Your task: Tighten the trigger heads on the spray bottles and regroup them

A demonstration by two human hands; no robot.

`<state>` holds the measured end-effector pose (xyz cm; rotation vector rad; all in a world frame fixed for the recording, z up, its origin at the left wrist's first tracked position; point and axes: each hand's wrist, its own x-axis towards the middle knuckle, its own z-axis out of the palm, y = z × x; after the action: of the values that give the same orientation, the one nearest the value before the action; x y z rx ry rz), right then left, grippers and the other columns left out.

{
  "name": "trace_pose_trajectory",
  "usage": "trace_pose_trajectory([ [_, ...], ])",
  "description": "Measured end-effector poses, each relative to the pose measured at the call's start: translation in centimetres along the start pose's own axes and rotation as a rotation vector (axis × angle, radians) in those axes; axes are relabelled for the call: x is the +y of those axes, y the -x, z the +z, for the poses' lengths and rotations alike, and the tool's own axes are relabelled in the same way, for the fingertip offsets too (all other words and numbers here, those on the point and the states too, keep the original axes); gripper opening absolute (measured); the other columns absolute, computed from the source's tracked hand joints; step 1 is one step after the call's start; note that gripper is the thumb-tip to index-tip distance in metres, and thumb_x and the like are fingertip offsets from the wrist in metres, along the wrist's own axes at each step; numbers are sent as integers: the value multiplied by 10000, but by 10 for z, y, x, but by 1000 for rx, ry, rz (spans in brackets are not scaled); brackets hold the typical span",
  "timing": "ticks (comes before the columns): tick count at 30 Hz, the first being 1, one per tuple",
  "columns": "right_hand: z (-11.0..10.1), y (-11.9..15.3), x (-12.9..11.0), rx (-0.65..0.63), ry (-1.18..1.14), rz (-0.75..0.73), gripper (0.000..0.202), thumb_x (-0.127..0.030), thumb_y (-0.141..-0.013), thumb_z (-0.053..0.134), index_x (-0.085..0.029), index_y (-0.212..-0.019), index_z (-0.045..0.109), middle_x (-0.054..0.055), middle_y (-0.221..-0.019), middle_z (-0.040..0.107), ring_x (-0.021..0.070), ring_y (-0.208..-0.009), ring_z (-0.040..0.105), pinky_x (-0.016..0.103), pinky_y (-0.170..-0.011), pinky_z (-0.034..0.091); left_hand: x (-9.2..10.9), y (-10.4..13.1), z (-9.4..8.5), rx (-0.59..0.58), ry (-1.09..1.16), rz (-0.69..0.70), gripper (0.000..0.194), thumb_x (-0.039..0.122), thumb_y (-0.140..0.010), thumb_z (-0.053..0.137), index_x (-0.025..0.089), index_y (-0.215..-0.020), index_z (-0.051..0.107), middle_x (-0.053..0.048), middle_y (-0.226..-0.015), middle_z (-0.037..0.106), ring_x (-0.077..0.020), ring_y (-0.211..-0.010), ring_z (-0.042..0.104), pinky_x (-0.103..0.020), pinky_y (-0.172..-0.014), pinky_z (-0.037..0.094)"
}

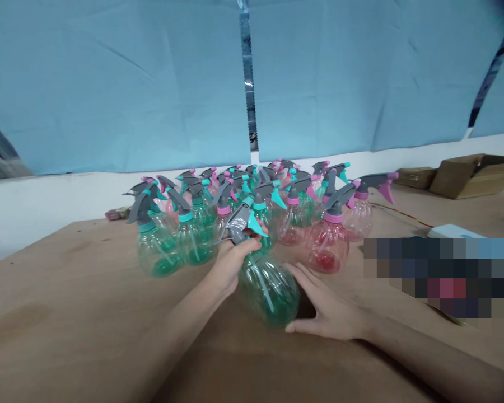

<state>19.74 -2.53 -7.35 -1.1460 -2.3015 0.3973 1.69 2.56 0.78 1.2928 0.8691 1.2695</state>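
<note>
A clear green spray bottle with a grey head and a turquoise trigger leans at the front of the group, its base toward the right. My left hand is closed around its neck, just below the spray head. By the bottle's lower right side is my right hand, with thumb and fingers spread around the base and a gap at the palm. Its fingertips are at the bottle's edge; whether they press on it I cannot tell. Close behind stand another green spray bottle and a pink spray bottle, both upright.
Several more green and pink spray bottles are packed behind on the wooden table. Cardboard boxes lie at the back right, near a white object and a thin cable. Part of the right side is pixelated. A blue curtain hangs behind.
</note>
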Motion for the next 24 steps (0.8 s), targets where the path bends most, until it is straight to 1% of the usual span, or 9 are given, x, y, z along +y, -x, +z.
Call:
trace_pose_trajectory([
  [3, 0, 0, 1, 9, -3, -4, 891, -504, -709, 645, -232, -1406, 162, 135, -1370, 381, 340, -1255, 356, 513, -983, 360, 0, 2, 1, 36, -20, 1, 158, 155, -575, 613, 174, -729, 638, -14, -772, 618, -183, -804, 555, -329, -795, 415],
  [7, 2, 1, 1, 16, -7, -25, 920, -486, -700, 663, -233, -1413, 140, 139, -1380, 373, 336, -1260, 355, 508, -990, 355, 2, 6, 5, 55, -26, -8, 136, 160, -581, 616, 172, -716, 636, -15, -760, 624, -191, -821, 564, -338, -815, 411],
  [9, 3, 1, 2, 9, -11, -27, 982, -484, -683, 677, -227, -1425, 88, 150, -1410, 331, 347, -1284, 314, 533, -1005, 327, 2, 8, 7, 36, -37, 13, 100, 163, -588, 620, 174, -686, 634, -15, -776, 630, -190, -845, 563, -334, -844, 400],
  [11, 4, 1, 3, 10, -22, -21, 1051, -486, -675, 683, -218, -1432, 5, 165, -1447, 260, 358, -1310, 257, 559, -1016, 295, 2, 9, 9, 17, -76, 27, 60, 171, -600, 628, 173, -660, 627, -18, -785, 628, -194, -857, 561, -343, -861, 392],
  [13, 4, 2, 4, 26, -35, -24, 1084, -487, -686, 674, -218, -1428, -69, 167, -1476, 181, 355, -1330, 207, 566, -1028, 273, 1, 9, 9, -5, -120, 34, 66, 193, -613, 654, 174, -666, 619, -20, -790, 622, -198, -866, 561, -356, -862, 392],
  [15, 5, 3, 5, 46, -45, -39, 1085, -477, -700, 664, -223, -1423, -104, 156, -1492, 130, 345, -1340, 181, 555, -1040, 262, -1, 9, 9, -39, -150, 30, 147, 235, -620, 692, 175, -732, 618, -31, -842, 628, -207, -897, 567, -363, -856, 400],
  [18, 5, 3, 5, 74, -61, -35, 1068, -440, -715, 656, -227, -1421, -116, 137, -1499, 109, 327, -1347, 170, 531, -1049, 269, -7, 7, 8, -62, -180, 44, 358, 294, -619, 728, 175, -928, 591, -71, -1013, 619, -236, -1000, 555, -375, -883, 402],
  [21, 6, 2, 5, 107, -83, 22, 1036, -385, -733, 641, -244, -1416, -125, 125, -1502, 94, 316, -1353, 152, 530, -1047, 274, -21, 7, 6, -81, -236, 138, 552, 309, -631, 732, 188, -1113, 492, -94, -1181, 548, -254, -1128, 486, -387, -966, 351],
  [24, 5, -1, 3, 173, -97, 85, 1003, -335, -743, 624, -259, -1413, -117, 125, -1491, 102, 306, -1355, 152, 533, -1053, 259, -39, 9, 3, -126, -310, 217, 639, 305, -647, 728, 203, -1179, 389, -108, -1254, 471, -254, -1192, 427, -399, -1006, 319],
])
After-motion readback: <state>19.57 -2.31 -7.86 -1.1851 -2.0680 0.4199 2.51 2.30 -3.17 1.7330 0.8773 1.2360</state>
